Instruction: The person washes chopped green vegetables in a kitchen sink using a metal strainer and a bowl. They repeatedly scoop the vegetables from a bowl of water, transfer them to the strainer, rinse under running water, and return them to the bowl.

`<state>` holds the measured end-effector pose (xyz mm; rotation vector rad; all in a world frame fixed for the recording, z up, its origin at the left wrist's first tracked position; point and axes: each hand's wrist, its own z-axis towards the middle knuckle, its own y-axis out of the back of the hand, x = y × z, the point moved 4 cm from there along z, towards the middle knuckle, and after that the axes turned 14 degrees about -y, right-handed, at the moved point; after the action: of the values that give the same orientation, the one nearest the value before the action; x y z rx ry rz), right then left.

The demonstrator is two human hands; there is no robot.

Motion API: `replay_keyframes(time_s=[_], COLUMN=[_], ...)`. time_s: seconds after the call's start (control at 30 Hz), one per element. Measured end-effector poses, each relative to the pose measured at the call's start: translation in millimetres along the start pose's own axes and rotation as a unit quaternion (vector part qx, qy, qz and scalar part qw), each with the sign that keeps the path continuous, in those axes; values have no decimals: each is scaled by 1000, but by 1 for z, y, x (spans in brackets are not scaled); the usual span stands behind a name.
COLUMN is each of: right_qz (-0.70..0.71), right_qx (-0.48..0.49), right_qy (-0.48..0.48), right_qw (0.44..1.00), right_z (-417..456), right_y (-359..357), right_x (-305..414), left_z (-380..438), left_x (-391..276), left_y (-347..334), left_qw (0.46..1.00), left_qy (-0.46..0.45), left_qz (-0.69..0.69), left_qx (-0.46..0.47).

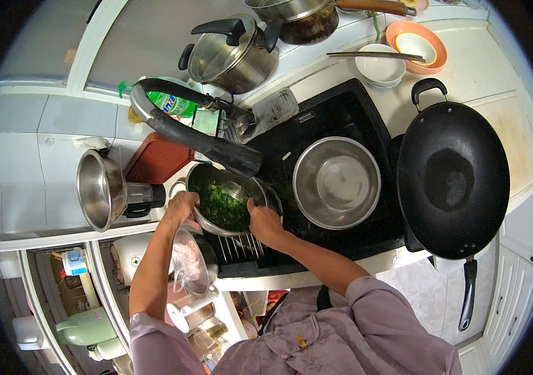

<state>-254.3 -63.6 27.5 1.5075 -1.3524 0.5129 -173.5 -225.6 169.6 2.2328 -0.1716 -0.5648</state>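
Observation:
Both hands grip a metal bowl (222, 230) of chopped green leaves (222, 201) at the left part of the black sink (266, 255). My left hand (183, 207) holds the bowl's left rim; my right hand (264, 224) holds its right rim, thumb on top. Another metal rim shows just behind the right side of this bowl. The black faucet's head (233, 157) hangs over the bowl's back edge. To the right, a wide stainless steel bowl (341, 183) stands in the sink, apart from my hands. A wire rack (243, 247) lies below the held bowl.
A black wok (454, 187) lies at the sink's right, its handle jutting past the counter edge. Behind stand a lidded pot (233, 61), a saucepan (306, 23) and a white bowl (380, 68) with chopsticks (374, 55). A bowl of pale meat in plastic (191, 262) sits near my left forearm.

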Motion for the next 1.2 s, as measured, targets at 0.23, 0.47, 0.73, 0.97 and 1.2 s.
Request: replay_keyframes(time_s=[0.23,0.47,0.73,0.97,1.2], right_qz=[28,68,205,242,235], right_qx=[-13,-20,31,-11,-52], right_qy=[9,-8,-46,-10,5], right_qw=[999,997,977,970,970], right_z=[-49,-91,-123,-127,-128], right_y=[-5,-25,-32,-58,-60], right_x=[-10,-26,-28,-29,-28], left_z=[-32,-70,-86,-78,-81], left_x=[-3,-46,-75,-57,-67], left_y=[-23,-47,-65,-73,-72], left_qw=[998,998,975,842,938], left_qy=[-26,13,-4,-267,-114], left_qz=[-18,54,207,450,301], left_qx=[50,38,76,133,131])
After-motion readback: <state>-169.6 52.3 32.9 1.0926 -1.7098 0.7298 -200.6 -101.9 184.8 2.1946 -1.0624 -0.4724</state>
